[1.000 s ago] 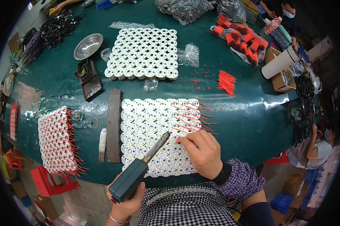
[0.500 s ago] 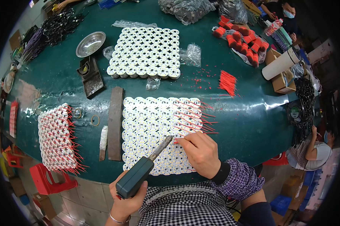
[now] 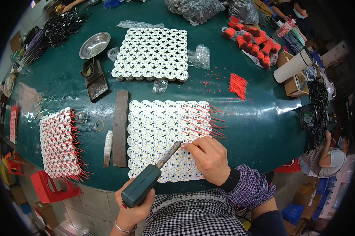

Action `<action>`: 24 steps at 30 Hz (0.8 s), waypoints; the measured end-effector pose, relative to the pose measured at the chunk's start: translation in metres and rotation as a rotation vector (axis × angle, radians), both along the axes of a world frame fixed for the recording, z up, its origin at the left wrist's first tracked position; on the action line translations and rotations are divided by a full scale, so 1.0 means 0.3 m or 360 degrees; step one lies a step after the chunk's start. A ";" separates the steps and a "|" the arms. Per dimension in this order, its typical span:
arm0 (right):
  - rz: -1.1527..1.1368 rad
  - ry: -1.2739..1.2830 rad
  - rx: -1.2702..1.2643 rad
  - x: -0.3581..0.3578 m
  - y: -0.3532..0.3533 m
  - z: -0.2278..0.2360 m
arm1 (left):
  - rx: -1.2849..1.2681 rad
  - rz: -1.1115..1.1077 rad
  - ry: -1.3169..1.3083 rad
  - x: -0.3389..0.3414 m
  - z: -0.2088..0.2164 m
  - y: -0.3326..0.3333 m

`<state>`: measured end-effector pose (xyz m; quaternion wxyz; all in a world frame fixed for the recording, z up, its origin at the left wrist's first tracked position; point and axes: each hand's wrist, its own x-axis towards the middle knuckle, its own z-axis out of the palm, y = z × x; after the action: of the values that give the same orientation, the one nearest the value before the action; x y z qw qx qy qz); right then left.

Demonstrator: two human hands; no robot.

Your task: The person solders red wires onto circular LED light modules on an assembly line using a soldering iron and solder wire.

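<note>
My left hand (image 3: 133, 206) is closed round the dark green body of a soldering iron (image 3: 142, 184). The iron's metal tip points up and to the right, reaching a panel of round white LED boards (image 3: 150, 131) in front of me. Close beside that tip, my right hand (image 3: 211, 159) pinches a short red wire, mostly hidden by the fingertips. Several red wires (image 3: 197, 121) stick out to the right from the panel's upper right boards. A loose bundle of cut red wires (image 3: 237, 86) lies beyond the panel on the right.
Left of the panel lie a flat metal bar (image 3: 121, 128) and a wired panel (image 3: 59, 145). Stacked boards (image 3: 152, 55), a metal bowl (image 3: 95, 46) and a black stand (image 3: 96, 82) are farther back. Red wire bundles (image 3: 256, 43) sit back right. Other people are around the table.
My right fingertips have shifted very slightly at the iron's tip, and less red shows there. The iron stays almost where it was. At the far right back, a person's head has lowered.
</note>
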<state>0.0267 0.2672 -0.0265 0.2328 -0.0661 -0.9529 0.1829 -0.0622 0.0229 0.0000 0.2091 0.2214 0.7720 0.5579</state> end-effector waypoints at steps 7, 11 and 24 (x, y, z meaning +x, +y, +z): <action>0.0007 0.0029 0.0039 0.015 -0.006 0.023 | 0.0017 0.0137 0.0064 0.031 -0.013 -0.044; 0.0016 -0.0014 0.0025 0.055 -0.020 0.052 | 0.0021 0.0131 0.0046 0.039 -0.005 -0.040; -0.0026 -0.0010 0.0039 0.077 -0.030 0.004 | 0.0015 -0.0088 0.0061 0.043 0.020 -0.012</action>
<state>0.0499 0.2583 -0.0253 0.2321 -0.0718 -0.9552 0.1692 -0.0495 0.0194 0.0061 0.2085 0.2544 0.7669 0.5511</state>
